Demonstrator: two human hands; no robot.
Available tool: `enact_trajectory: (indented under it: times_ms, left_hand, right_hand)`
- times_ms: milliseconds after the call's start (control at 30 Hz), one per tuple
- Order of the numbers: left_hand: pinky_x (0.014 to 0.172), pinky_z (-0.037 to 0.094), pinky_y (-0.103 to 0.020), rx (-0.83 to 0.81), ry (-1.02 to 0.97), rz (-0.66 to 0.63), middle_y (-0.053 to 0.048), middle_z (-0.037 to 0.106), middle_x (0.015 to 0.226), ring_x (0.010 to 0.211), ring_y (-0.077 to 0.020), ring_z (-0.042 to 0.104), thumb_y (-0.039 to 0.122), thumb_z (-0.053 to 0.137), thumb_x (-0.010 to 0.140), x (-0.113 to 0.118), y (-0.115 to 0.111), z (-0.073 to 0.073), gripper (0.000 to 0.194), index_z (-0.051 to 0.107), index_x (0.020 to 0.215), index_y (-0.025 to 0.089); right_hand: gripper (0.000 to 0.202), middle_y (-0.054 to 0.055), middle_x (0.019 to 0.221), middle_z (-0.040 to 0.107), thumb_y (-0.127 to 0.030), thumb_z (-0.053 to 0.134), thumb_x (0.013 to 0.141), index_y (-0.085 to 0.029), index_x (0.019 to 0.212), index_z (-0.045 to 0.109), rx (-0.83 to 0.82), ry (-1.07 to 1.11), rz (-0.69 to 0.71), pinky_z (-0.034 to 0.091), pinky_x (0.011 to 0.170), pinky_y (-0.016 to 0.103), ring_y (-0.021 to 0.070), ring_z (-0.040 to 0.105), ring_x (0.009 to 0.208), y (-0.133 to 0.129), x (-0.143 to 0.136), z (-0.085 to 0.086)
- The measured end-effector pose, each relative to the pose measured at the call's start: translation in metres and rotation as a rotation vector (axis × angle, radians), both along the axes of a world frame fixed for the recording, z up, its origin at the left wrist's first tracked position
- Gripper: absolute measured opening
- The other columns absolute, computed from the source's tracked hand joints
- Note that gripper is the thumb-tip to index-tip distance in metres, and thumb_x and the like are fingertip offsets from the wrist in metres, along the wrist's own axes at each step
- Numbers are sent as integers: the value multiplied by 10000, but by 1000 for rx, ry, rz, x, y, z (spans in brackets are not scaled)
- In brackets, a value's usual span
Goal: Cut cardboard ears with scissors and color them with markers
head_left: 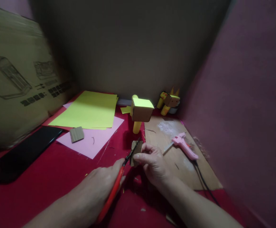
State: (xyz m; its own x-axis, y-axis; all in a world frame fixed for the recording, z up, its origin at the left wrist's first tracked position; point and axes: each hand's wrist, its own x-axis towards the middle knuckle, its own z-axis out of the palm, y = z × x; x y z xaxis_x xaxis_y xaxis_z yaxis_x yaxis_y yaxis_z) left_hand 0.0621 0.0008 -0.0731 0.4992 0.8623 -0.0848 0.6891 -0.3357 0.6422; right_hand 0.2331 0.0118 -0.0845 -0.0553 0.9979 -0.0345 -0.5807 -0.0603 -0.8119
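My left hand [110, 177] is closed round a pair of scissors [115, 186] with red handles and dark blades. The blades lie over a small piece of cardboard [134, 162], pinched between the thumb and fingers of my right hand [154, 161]. Just beyond my hands stands a cardboard box shape [142, 113] with a yellow top, raised on yellow paper tubes. A second cardboard square [77, 134] rests on a pink sheet of paper [90, 148] to the left.
Yellow paper sheets [92, 109] lie at the back left, near a flat black object [21, 155] and a large carton [16, 76]. On a cardboard mat [187, 177] to the right is a pink glue gun [184, 145] with a black cord. A horned cardboard figure [171, 101] stands behind.
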Motion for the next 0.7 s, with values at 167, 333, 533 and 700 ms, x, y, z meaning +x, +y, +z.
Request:
enact_trajectory:
  times_ms: [167,333,533,700]
  left_hand:
    - [445,397,-213,-47,-90,30,11,631,585,472,-138,576,431,370,890,-1,-1,-9,295,567,944,218]
    - [453,412,-208,16,-175,96,19,613,592,483,-132,582,446,420,878,-4,-1,-6,272,561,952,226]
    - [561,500,-260,-87,-345,213,-10,642,798,601,-145,622,463,487,866,-6,2,12,402,467,1176,209]
    - [634,536,-302,-186,-597,181,-10,624,919,679,-156,646,392,677,744,0,6,29,567,426,1222,221]
  right_hand:
    - [210,-40,490,614,-82,761,511,-169,541,572,-22,-18,-5,408,486,216,92,515,439,0,0,1]
    - [218,-44,478,605,-101,764,514,-174,544,561,-43,6,62,407,475,213,88,502,419,0,1,3]
    - [217,-45,478,611,-79,763,515,-171,555,571,-38,-42,108,407,442,207,87,505,403,-1,3,3]
    - [213,-40,484,611,-88,767,524,-165,570,573,-40,-200,211,411,434,207,91,518,406,-8,2,1]
